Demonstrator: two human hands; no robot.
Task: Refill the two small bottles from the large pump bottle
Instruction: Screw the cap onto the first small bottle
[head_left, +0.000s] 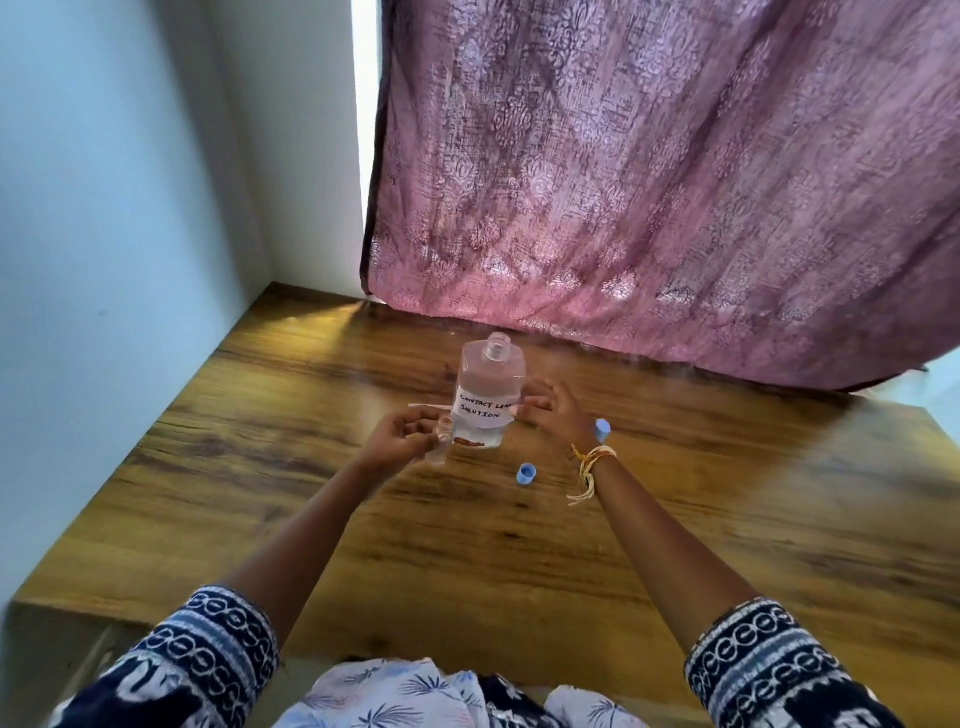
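Observation:
The large clear bottle (491, 384) stands at the middle of the wooden table (675, 519), its neck open with no pump on it. It is mostly full and bears a handwritten "contact lens solution" label. My left hand (400, 439) holds a small clear bottle (440, 441), uncapped, just left of the large one. A thin white tube (431, 406) lies level above the small bottle's mouth and runs behind the large bottle toward my right hand (558, 415), whose fingers are pinched at the bottle's right side. Two blue caps (526, 475) (602, 430) lie on the table. No other small bottle shows.
A pink patterned curtain (649, 182) hangs down to the table's far edge behind the bottle. A pale wall (104, 208) bounds the table on the left. The table's near edge is close to my body.

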